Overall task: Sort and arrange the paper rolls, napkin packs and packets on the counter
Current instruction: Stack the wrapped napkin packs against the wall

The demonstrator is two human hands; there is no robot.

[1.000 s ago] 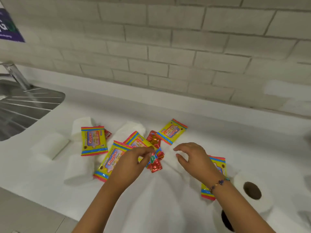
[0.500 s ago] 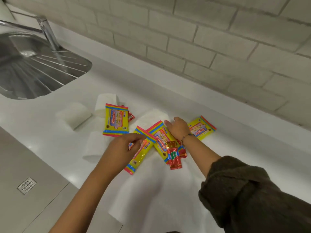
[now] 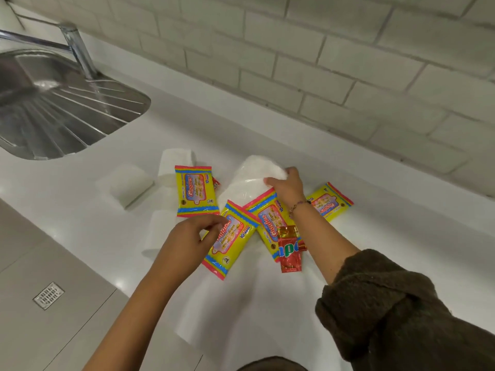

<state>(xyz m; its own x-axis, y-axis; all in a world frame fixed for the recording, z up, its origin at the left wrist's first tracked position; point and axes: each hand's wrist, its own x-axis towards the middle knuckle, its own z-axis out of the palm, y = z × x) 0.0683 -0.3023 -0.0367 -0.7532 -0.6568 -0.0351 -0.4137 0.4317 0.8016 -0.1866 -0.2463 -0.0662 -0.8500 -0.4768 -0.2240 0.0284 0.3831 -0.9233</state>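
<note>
From the middle of the white counter (image 3: 375, 231), the right hand (image 3: 285, 187) grips a plastic-wrapped napkin pack (image 3: 250, 178) at 12 o'clock. The pack's near end is pinned under two yellow wipes packets, the right packet (image 3: 267, 222) carrying a red sachet (image 3: 290, 251). The left hand (image 3: 191, 236) curls its fingers at the left packet (image 3: 231, 241), though I cannot tell whether it pinches. Paper rolls (image 3: 128, 184) crowd 9 o'clock, with the sink (image 3: 53, 111) at 10.

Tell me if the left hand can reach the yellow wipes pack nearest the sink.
Probably yes: the left hand is just in front of that wipes pack, which lies uncovered among the white rolls, with nothing between them.
</note>
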